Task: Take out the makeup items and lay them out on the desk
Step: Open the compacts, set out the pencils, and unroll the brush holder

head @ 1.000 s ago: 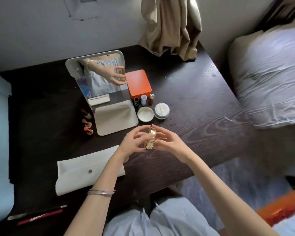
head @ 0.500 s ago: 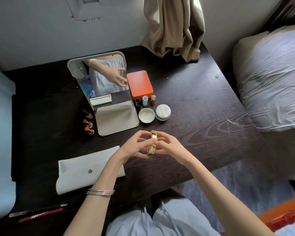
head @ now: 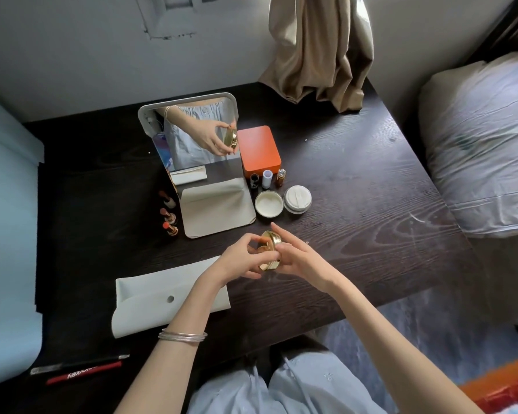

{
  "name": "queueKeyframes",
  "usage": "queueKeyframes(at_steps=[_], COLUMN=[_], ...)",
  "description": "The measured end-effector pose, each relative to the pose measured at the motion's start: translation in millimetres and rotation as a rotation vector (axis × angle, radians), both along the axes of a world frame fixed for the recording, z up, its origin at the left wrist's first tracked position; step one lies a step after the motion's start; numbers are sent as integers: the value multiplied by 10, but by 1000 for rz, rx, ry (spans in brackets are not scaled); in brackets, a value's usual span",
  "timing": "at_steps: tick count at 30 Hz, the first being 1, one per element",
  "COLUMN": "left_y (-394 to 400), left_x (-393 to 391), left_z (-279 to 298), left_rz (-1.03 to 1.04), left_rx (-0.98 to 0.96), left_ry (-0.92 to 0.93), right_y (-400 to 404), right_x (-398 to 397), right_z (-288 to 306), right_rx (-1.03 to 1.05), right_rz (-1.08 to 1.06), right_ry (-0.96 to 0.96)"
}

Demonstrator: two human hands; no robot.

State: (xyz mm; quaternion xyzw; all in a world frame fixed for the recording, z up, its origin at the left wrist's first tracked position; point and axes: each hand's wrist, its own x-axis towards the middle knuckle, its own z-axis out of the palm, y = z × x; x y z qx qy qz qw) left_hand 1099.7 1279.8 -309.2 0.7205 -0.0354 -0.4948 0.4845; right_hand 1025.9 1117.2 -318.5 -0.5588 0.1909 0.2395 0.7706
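Makeup items sit spread on the dark table (head: 356,180), and I list them from the largest down, placed against my grip on the gold compact (head: 270,250). Beyond that grip stands the folding mirror (head: 192,135) on its pale stand, showing a hand with the compact. Near my left wrist, on the near side of the grip, lies the white pouch (head: 162,300), flat, its snap showing. Past the grip and a little right of the mirror rests the orange box (head: 259,150). Just beyond the grip are two round white pieces side by side: the open cream jar (head: 269,203) and the puff case (head: 297,198). Behind those stand three small bottles (head: 266,178) in a row. Left of the grip, beside the mirror stand, three uncapped lipsticks (head: 168,215) stand upright. I hold the compact tilted on edge above the table: my left hand (head: 240,258) curls round its near side, my right hand (head: 299,258) pinches its rim with other fingers stretched out. Far to the near left lies a red pencil (head: 84,372).
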Motion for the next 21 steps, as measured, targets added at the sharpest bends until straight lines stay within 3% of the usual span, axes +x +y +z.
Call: queueKeyframes(at_steps=[5,11,21], left_y=[38,163,161], left_x=[4,-10,32], left_z=[-39,22,28], left_rz=[-53,-153,-59], left_rx=[93,-94,20], left_ry=[-196,-254,-246], right_y=[62,82,126], right_x=[8,33,47], right_z=[-19,20,4], right_rx=[63,70,-51], right_rz=[-27,-29,102], right_ry=[41,56,-3])
